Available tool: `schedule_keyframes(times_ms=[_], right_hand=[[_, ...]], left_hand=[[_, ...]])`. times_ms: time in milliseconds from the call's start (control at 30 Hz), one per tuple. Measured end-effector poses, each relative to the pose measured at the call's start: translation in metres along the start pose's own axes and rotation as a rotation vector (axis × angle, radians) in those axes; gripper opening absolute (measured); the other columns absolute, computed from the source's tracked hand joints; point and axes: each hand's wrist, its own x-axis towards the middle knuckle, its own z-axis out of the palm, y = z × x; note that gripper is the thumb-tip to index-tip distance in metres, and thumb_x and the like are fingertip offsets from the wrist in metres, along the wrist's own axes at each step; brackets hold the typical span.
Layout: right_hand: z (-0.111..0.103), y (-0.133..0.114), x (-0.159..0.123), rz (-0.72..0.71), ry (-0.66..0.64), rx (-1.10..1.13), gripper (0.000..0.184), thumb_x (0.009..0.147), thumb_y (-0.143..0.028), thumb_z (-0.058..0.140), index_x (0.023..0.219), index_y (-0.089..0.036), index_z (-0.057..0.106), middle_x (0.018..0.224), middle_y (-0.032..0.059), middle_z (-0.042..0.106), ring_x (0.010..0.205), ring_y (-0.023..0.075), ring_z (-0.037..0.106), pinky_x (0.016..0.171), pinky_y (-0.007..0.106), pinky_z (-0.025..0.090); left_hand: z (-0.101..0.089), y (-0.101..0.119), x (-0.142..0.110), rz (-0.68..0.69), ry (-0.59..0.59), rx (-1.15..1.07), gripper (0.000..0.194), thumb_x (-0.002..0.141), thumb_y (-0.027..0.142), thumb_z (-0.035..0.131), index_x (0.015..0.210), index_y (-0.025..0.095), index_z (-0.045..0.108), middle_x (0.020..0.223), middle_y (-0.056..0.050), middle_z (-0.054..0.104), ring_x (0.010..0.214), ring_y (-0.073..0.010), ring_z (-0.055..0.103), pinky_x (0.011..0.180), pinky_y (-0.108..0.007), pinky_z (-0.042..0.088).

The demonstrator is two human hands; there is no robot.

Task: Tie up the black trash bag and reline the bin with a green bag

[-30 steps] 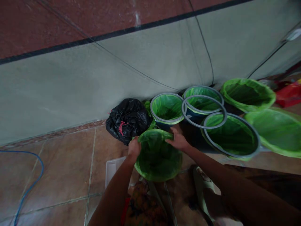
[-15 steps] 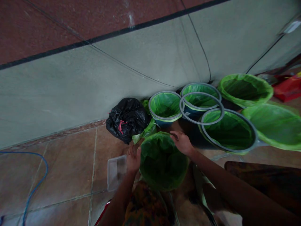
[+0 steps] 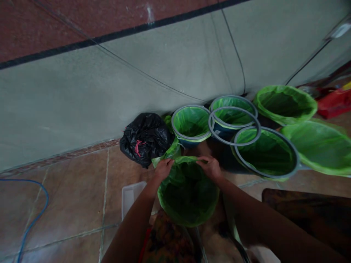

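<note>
Green liner [image 3: 189, 197] stands open, nearside of lined bins [image 3: 192, 143]; fingers of left hand [image 3: 163, 168] and right hand [image 3: 210, 168] grip its far rim. Black bag [image 3: 146, 137] lies just beyond, leftward; grey ring [image 3: 224, 141] visually overlaps bins; plastic tray [image 3: 128, 197], left.

Bottom of held green bag [image 3: 189, 197] lost in shadow, blue hose [image 3: 47, 199] cut off at left

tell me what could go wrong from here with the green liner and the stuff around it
The green liner might tear where the left hand and right hand pinch its edge. The loose grey ring, which seems to lie across two bins, could slip off if an arm bumps it.
</note>
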Motion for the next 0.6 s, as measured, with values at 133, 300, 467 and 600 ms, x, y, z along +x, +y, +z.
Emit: schedule_keyframes(times_ms=[133, 300, 467, 600], right_hand=[[-0.002, 0.004, -0.008, -0.103, 0.048, -0.058, 0.013, 0.076, -0.03, 0.068, 0.083, -0.022, 0.076, 0.107, 0.009, 0.073, 0.101, 0.0248, 0.065, 0.095, 0.041, 0.05], [-0.02, 0.012, -0.015, -0.263, -0.001, -0.202, 0.012, 0.082, -0.029, 0.068, 0.09, -0.024, 0.075, 0.115, 0.0085, 0.07, 0.106, 0.0251, 0.062, 0.097, 0.044, 0.047], [-0.042, 0.01, -0.03, -0.394, -0.109, -0.4, 0.013, 0.084, -0.032, 0.067, 0.087, -0.022, 0.076, 0.128, 0.0114, 0.064, 0.112, 0.029, 0.058, 0.097, 0.048, 0.044], [-0.054, -0.012, -0.036, -0.386, -0.142, -0.45, 0.029, 0.087, -0.045, 0.063, 0.073, -0.022, 0.074, 0.129, 0.0112, 0.065, 0.113, 0.032, 0.056, 0.094, 0.048, 0.045]], left_hand=[[0.004, -0.013, -0.006, 0.03, 0.017, 0.162, 0.032, 0.098, 0.037, 0.047, 0.118, 0.024, 0.067, 0.115, -0.006, 0.073, 0.109, -0.0194, 0.066, 0.096, -0.027, 0.046], [0.007, -0.017, -0.01, 0.014, -0.034, 0.277, 0.035, 0.099, 0.036, 0.044, 0.125, 0.02, 0.062, 0.114, -0.01, 0.072, 0.112, -0.0223, 0.065, 0.1, -0.03, 0.045], [0.003, -0.019, -0.015, -0.011, -0.063, 0.25, 0.041, 0.092, 0.024, 0.053, 0.133, 0.019, 0.058, 0.122, -0.012, 0.069, 0.115, -0.0235, 0.064, 0.101, -0.031, 0.044], [-0.02, -0.01, -0.013, 0.0, -0.087, 0.217, 0.062, 0.079, 0.027, 0.07, 0.138, 0.019, 0.053, 0.133, -0.012, 0.064, 0.119, -0.0262, 0.061, 0.101, -0.032, 0.045]])
